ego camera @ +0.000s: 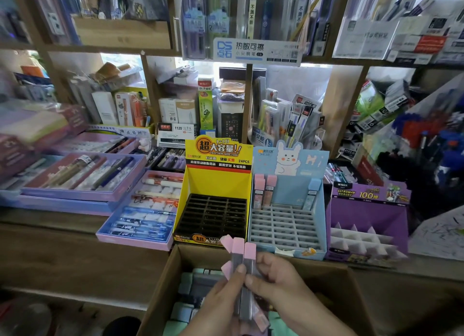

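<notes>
Hands: left hand [221, 300] and right hand [281, 278] both pinching the pink-capped lead cases [243, 255], bunched between them.
Risk: splayed outer cases slipping into the cardboard box [160, 285] below the hands.
Cause: probably one grip spread over several cases.

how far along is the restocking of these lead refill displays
Barely started. Done: two pink cases and one blue case stand in the back row of the blue display box. In hand: the left hand and right hand grip a bundle of pink-capped cases over the cardboard box. Left: most grey slots and the whole yellow display box are empty.
</notes>
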The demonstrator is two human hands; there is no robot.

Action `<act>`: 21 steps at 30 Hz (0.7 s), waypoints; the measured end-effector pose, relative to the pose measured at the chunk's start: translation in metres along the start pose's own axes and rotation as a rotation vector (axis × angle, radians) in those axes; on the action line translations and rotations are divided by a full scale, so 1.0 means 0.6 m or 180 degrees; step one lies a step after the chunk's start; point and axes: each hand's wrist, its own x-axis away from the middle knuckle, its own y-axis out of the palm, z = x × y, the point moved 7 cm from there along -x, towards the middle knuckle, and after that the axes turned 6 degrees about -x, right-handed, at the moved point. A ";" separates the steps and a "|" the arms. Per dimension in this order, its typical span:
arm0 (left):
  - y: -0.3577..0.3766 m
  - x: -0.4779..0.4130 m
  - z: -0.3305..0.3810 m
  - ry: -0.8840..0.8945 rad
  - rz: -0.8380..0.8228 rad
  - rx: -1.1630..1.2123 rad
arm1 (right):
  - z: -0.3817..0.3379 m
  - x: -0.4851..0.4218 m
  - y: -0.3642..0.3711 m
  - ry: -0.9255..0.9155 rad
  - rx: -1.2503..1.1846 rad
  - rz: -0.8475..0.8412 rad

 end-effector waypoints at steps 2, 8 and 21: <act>0.008 0.007 0.005 0.0048 -0.0089 0.0110 | -0.007 0.003 0.003 -0.0096 0.0049 0.0029; 0.025 0.036 0.048 0.0570 -0.0404 0.0012 | -0.037 0.011 -0.008 -0.0368 0.0427 0.0561; 0.028 0.016 0.102 0.1545 -0.0411 -0.0711 | -0.085 0.010 -0.058 -0.0832 0.0269 0.0967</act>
